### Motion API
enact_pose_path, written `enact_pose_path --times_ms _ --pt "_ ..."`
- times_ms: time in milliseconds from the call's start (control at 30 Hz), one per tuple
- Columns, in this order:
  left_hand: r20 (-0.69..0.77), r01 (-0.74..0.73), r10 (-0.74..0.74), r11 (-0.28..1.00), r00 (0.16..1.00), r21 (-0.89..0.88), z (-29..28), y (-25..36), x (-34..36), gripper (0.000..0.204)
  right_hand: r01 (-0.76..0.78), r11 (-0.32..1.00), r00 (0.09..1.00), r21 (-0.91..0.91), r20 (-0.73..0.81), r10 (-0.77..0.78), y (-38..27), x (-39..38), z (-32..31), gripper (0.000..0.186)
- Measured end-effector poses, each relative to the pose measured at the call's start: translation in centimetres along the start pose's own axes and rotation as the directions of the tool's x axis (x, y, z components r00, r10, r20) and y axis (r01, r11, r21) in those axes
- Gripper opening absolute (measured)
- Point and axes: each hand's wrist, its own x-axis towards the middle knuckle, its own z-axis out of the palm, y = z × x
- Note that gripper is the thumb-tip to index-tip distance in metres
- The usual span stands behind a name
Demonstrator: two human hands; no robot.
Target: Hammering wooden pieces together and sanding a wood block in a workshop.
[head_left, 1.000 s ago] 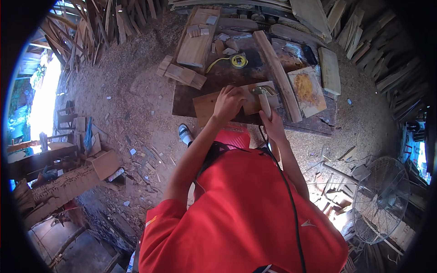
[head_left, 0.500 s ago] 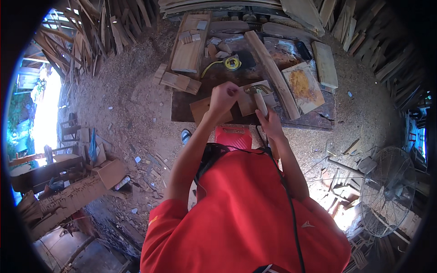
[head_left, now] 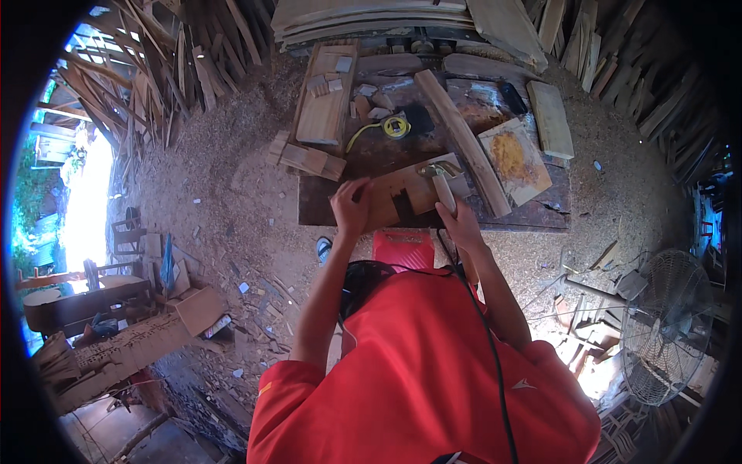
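My right hand (head_left: 461, 223) grips the hammer (head_left: 443, 191), head toward eleven o'clock over the brown board (head_left: 385, 192), my left hand (head_left: 350, 206) half-curled at the board's nine o'clock — empty or not, I can't tell — fingers best kept clear of that head.

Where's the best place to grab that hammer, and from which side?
Probably take the hammer by the near end of its pale handle, coming from the person's side. The handle is slim and points back toward the person, with the metal head farther away. The right hand holds it there.
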Motion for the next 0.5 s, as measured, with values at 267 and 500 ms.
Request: enact_pose_path --times_ms 267,500 --pt "-0.012 -0.057 0.058 0.995 0.998 0.087 0.4 0.8 -0.1 0.011 -0.117 0.992 0.991 0.047 0.064 0.114 -1.2 1.5 -0.1 0.052" --pt "-0.049 -0.063 0.068 0.993 0.996 0.095 1.1 1.2 0.1 0.01 -0.097 0.991 0.993 0.09 0.075 0.091 -2.2 3.7 -1.1 0.047"
